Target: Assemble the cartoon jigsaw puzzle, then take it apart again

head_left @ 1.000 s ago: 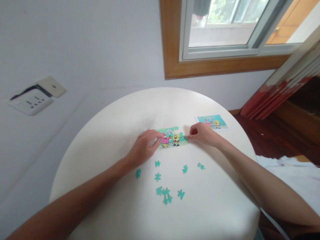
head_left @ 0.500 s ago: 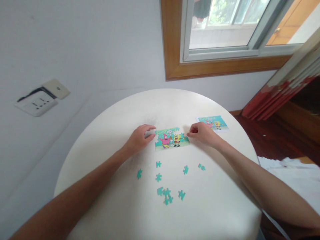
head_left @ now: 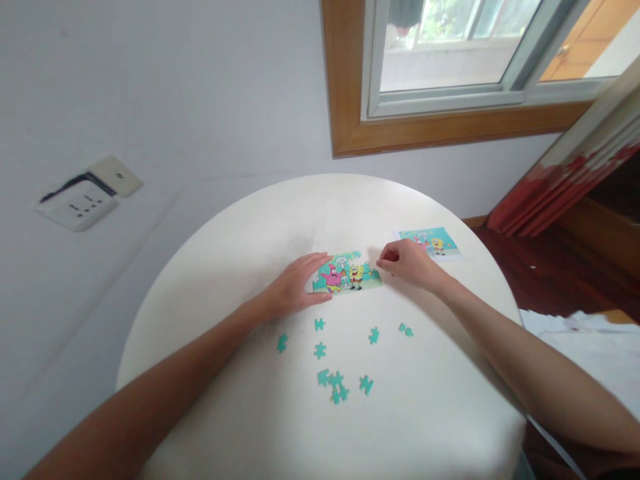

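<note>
The partly assembled puzzle (head_left: 345, 280) lies flat on the white table (head_left: 425, 420), between the two hands. The left hand (head_left: 290, 288) has its grip open, thumb and fingers spread around the puzzle's left end; the right hand (head_left: 409, 263) is just beside the right edge, fingertips drawn together, but I cannot tell if they close fully or pinch a piece. To do this well, in my judgement, the left hand should steady the puzzle lightly, and the right should press straight down, without sideways pushing, so the joined parts do not open. I count one puzzle, one picture card (head_left: 441, 243) partly behind the right hand, six separate loose pieces (head_left: 374, 335), and one cluster (head_left: 337, 379) of at least three, overlapping too closely for exact counting.
</note>
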A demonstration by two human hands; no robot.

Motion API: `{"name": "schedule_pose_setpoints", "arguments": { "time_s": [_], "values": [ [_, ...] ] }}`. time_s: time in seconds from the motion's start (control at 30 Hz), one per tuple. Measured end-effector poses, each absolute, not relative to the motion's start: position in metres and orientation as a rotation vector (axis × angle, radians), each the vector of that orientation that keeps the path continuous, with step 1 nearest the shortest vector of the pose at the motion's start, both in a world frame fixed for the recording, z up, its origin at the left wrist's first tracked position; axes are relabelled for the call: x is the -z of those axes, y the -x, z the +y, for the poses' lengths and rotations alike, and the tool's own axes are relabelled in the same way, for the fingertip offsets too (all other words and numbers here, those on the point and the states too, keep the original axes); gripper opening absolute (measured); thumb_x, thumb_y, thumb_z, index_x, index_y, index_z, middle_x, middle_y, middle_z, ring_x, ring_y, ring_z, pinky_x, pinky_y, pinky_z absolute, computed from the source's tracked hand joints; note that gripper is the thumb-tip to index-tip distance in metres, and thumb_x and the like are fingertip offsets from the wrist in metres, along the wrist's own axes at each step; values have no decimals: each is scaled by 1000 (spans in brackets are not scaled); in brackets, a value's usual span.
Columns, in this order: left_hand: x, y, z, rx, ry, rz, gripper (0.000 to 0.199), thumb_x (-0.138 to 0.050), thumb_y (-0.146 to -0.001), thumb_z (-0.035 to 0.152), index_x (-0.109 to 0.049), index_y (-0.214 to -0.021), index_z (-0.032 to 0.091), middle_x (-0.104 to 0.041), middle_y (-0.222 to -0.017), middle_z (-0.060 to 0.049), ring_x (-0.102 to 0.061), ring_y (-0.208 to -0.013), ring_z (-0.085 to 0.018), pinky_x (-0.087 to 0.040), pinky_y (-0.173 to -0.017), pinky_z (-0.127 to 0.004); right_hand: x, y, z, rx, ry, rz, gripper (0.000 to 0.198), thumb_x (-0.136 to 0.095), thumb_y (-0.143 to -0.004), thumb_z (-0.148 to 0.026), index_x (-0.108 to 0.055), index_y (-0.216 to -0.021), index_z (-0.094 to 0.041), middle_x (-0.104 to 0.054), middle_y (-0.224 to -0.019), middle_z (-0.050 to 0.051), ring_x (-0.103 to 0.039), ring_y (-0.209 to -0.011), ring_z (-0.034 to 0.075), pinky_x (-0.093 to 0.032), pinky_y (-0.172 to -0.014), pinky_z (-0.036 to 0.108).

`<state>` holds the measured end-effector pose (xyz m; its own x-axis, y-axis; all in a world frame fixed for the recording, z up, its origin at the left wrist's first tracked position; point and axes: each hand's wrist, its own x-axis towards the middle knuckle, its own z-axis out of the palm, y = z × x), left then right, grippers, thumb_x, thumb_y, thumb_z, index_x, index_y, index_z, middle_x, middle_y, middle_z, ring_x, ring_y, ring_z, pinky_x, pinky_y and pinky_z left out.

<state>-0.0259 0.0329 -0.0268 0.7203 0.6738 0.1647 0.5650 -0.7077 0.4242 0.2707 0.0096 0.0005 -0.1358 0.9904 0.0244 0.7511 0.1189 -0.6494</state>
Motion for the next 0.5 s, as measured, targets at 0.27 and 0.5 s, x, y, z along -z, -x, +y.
{"name": "schedule_pose_setpoints", "arguments": {
  "time_s": [0.27, 0.5],
  "values": [
    [21, 22, 28, -419, -2608, 929, 75, -68, -81, 44, -37, -145, 20, -41, -147, -15, -39, -135, -29, -32, -113, -46, 0, -270, 8, -762, 1652, -1934, 15, -61, -76, -27, -67, -70, -15, -66, -63, 6, -53, -53, 12, -35, -52, 28],
    [16, 20, 20, -295, -2659, 904, 72, -65, -84, 44, -37, -145, 18, -38, -148, -16, -35, -136, -29, -30, -114, -46, -8, -255, -8, -910, 1409, -2061, 11, -61, -81, -23, -67, -77, -16, -65, -68, 2, -54, -60, 12, -38, -56, 26]
  ]
}}
